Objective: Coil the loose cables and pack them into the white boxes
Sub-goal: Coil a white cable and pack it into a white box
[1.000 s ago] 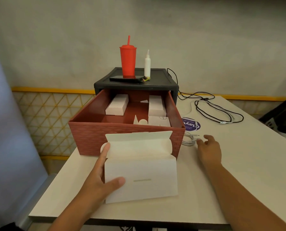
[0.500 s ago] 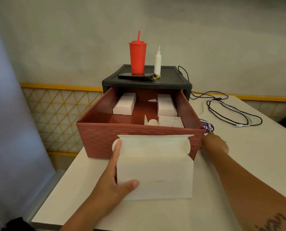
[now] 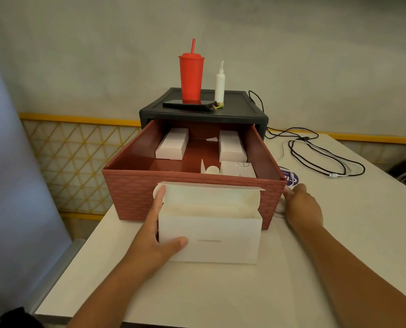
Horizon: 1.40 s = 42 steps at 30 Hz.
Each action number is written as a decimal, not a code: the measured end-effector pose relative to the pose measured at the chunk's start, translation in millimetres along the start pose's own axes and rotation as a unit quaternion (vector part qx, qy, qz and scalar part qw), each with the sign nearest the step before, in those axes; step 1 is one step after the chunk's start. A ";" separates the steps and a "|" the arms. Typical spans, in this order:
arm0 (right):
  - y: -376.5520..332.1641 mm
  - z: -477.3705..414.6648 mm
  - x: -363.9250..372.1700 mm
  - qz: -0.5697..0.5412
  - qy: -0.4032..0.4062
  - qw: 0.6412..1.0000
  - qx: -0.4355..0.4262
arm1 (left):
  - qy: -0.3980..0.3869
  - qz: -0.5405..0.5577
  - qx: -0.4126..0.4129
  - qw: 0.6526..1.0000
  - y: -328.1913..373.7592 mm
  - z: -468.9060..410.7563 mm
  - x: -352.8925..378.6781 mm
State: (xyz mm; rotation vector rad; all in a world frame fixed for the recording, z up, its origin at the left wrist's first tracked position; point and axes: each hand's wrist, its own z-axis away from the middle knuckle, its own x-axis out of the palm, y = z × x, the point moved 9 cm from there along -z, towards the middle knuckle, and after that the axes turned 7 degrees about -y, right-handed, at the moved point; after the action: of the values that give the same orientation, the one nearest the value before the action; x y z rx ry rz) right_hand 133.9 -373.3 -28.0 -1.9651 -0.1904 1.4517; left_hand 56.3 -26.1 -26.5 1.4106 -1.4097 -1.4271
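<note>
An open white box (image 3: 221, 240) stands on the table in front of the red-brown drawer (image 3: 131, 197), its lid flap raised. My left hand (image 3: 154, 235) holds the box's left end, thumb on the front face and index finger up along the side flap. My right hand (image 3: 303, 207) lies to the right of the drawer's front corner, fingers curled down over a coiled white cable (image 3: 280, 210), most of which it hides. A loose black cable (image 3: 315, 157) sprawls at the back right, with a white one beside it. Three more white boxes, such as the one at the left (image 3: 172, 146), lie in the drawer.
The drawer is pulled out of a black cabinet (image 3: 240, 112), which carries a red cup (image 3: 191, 76), a white bottle (image 3: 219, 84) and a phone (image 3: 187, 105). A purple sticker (image 3: 289, 178) lies by the drawer. The table's (image 3: 221, 292) left edge runs close to my left arm.
My right hand moved left onto the coiled white cable and now covers it. The left hand kept hold of the box, whose lid has tipped back. The view shifted.
</note>
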 end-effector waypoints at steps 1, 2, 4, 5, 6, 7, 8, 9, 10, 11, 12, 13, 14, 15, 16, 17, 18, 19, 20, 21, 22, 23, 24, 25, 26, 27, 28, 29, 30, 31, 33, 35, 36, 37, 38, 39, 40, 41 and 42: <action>-0.1 4.8 -4.5 -0.028 0.012 1.000 -0.005 | 0.000 -0.002 -0.002 1.000 0.3 -0.3 -0.7; 1.4 9.8 -10.3 -0.063 0.027 0.998 -0.003 | 0.001 -0.002 -0.002 1.000 1.5 -0.4 -0.9; 5.9 19.2 -25.6 -0.148 0.063 0.987 0.007 | 0.002 -0.009 -0.003 1.000 3.7 -0.8 -1.3; 6.9 24.3 -35.1 -0.188 0.085 0.979 0.007 | 0.003 -0.012 -0.005 1.000 4.6 -0.8 -1.2; 6.7 30.4 -46.6 -0.224 0.111 0.968 0.000 | 0.004 -0.013 -0.005 1.000 5.2 -0.9 -1.4; 4.6 39.0 -60.1 -0.255 0.143 0.956 -0.013 | 0.003 -0.013 -0.005 1.000 5.8 -1.0 -1.2; 0.2 50.5 -74.6 -0.276 0.178 0.944 -0.035 | 0.003 -0.015 -0.008 1.000 5.6 -0.9 -1.4; -6.6 64.9 -88.7 -0.285 0.210 0.933 -0.064 | 0.002 -0.016 -0.010 1.000 5.5 -0.9 -1.4; -15.5 80.9 -100.4 -0.285 0.234 0.924 -0.098 | 0.000 -0.017 -0.011 1.000 5.4 -0.9 -1.3; -26.5 97.3 -109.1 -0.281 0.252 0.916 -0.135 | -0.002 -0.017 -0.011 1.000 4.8 -0.9 -1.3; -39.4 113.3 -114.8 -0.271 0.264 0.910 -0.171 | -0.004 -0.016 -0.012 1.000 4.6 -0.8 -1.1; -53.7 127.4 -117.5 -0.257 0.270 0.904 -0.211 | -0.007 -0.015 -0.011 1.000 4.1 -1.2 -0.6; -68.9 139.5 -117.3 -0.234 0.274 0.897 -0.258 | -0.010 -0.010 -0.010 1.000 3.5 -1.1 -0.4; -86.2 150.2 -114.1 -0.199 0.275 0.888 -0.310 | -0.014 -0.004 -0.007 1.000 3.1 -1.2 0.2; -104.3 159.8 -108.5 -0.155 0.274 0.876 -0.365 | -0.018 0.005 -0.005 1.000 2.9 -0.9 0.9; -120.8 168.1 -100.5 -0.109 0.272 0.860 -0.418 | -0.021 0.015 -0.002 1.000 2.7 -0.6 1.5; -134.1 174.5 -91.7 -0.068 0.272 0.839 -0.466 | -0.024 0.024 0.001 0.999 2.1 -0.2 1.9; -145.0 180.2 -84.6 -0.033 0.275 0.816 -0.508 | -0.027 0.032 0.002 0.999 1.9 0.1 2.2; -153.7 185.4 -79.0 -0.002 0.283 0.791 -0.543 | -0.028 0.038 0.003 0.999 1.7 0.5 2.2; -160.3 189.5 -74.4 0.026 0.294 0.768 -0.568 | -0.029 0.041 0.005 0.999 1.6 0.6 2.0; -165.4 191.7 -70.7 0.051 0.304 0.751 -0.583 | -0.031 0.043 0.007 0.999 1.9 0.4 2.0; -169.3 191.6 -67.0 0.072 0.307 0.741 -0.593 | -0.032 0.043 0.007 0.999 1.5 0.0 2.2; -172.7 190.2 -62.9 0.094 0.304 0.734 -0.600 | -0.034 0.045 0.006 0.998 0.9 -0.4 2.4; -175.5 188.0 -58.4 0.114 0.296 0.731 -0.604 | -0.037 0.047 0.006 0.998 0.2 -0.8 2.8; -177.0 185.9 -54.5 0.132 0.286 0.730 -0.607 | -0.039 0.049 0.008 0.998 -0.1 -1.0 3.2; -177.7 183.9 -51.0 0.147 0.276 0.729 -0.609 | -0.039 0.048 0.009 0.998 -1.0 -1.4 2.8; -177.2 182.7 -49.1 0.157 0.266 0.730 -0.609 | -0.039 0.046 0.007 0.998 -1.4 -1.3 2.8; -176.1 181.6 -48.1 0.164 0.259 0.732 -0.608 | -0.038 0.045 0.006 0.998 -2.0 -1.2 2.6; -174.5 180.1 -48.1 0.167 0.256 0.737 -0.603 | -0.038 0.043 0.007 0.998 -2.3 -1.3 2.3; -172.4 178.4 -48.9 0.167 0.254 0.744 -0.595 | -0.038 0.041 0.007 0.998 -2.4 -1.0 2.5; -169.5 174.3 -50.3 0.167 0.245 0.763 -0.574 | -0.037 0.041 0.005 0.998 -2.8 -0.7 2.5; -168.7 169.2 -46.1 0.178 0.219 0.782 -0.556 | -0.035 0.041 0.006 0.999 -2.3 -0.3 2.3; -168.0 166.0 -41.0 0.189 0.196 0.790 -0.549 | -0.034 0.039 0.008 0.999 -1.8 -0.1 1.9; -166.8 162.7 -34.7 0.197 0.165 0.801 -0.542 | -0.031 0.037 0.010 0.999 -0.7 0.0 1.4; -164.8 159.1 -29.0 0.195 0.130 0.814 -0.531 | -0.028 0.035 0.011 0.999 0.5 0.2 1.1; -162.1 155.1 -25.0 0.191 0.100 0.830 -0.514 | -0.024 0.032 0.013 0.999 1.4 0.4 0.8; -160.2 152.3 -22.4 0.190 0.080 0.842 -0.499 | -0.020 0.029 0.013 0.999 1.8 0.5 0.4; -158.7 151.2 -20.5 0.189 0.067 0.850 -0.488 | -0.016 0.028 0.012 0.999 1.9 1.1 -0.1; -157.2 150.7 -19.7 0.181 0.056 0.856 -0.482 | -0.010 0.028 0.011 0.999 2.0 1.7 -1.1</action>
State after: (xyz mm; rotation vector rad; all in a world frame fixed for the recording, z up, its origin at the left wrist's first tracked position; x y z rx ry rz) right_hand 34.4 -198.8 58.3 -3.0168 -0.6198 1.6299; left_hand 54.5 -25.0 -24.6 1.3635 -1.4703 -1.3971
